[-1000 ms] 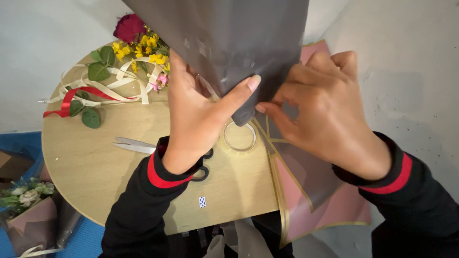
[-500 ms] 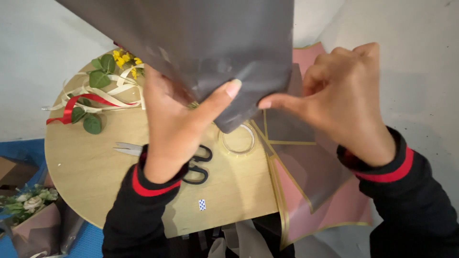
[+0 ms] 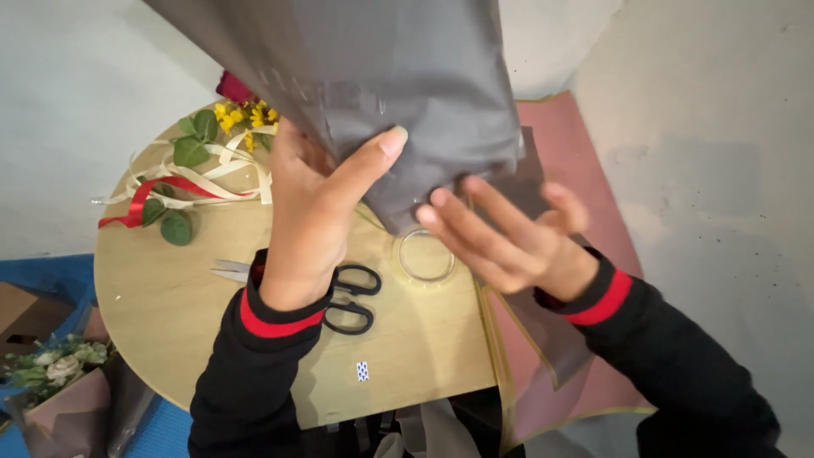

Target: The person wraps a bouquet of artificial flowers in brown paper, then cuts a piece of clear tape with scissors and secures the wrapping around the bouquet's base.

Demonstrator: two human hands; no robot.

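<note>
Held up over the round wooden table (image 3: 170, 314): grey wrapping paper (image 3: 407, 85), pinched by left hand (image 3: 314, 212), thumb pressing the fold flat. Right hand (image 3: 509, 237) open, fingertips just brushing the lower edge. Below, near: scissors (image 3: 348, 297), clear tape ring (image 3: 426, 256).

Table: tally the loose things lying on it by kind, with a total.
Scissors: 1
Tape roll: 1
Red ribbon: 1
Cream ribbon bundle: 1
Flower bunch: 1
Total: 5
The left hand and right hand hold the grey wrap above the table, so it is not counted.
</note>
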